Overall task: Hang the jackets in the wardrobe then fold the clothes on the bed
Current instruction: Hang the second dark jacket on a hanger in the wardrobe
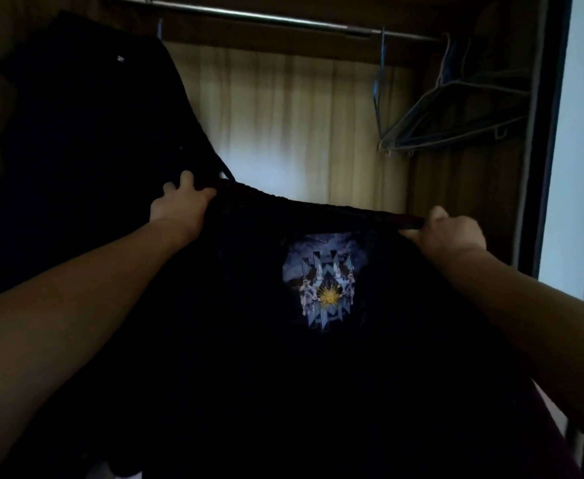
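I hold a dark jacket spread out in front of the open wardrobe, its inner side facing me with a blue and gold label below the collar. My left hand grips the left end of its top edge. My right hand grips the right end. The edge is stretched taut between them. Above runs the metal wardrobe rail. Another dark jacket hangs from the rail at the left. The lower part of the held jacket drops out of view.
Several empty wire hangers hang bunched at the rail's right end. One blue hanger hangs alone beside them. A pale curtain-like back panel fills the middle of the wardrobe. The wardrobe's dark frame stands at the right.
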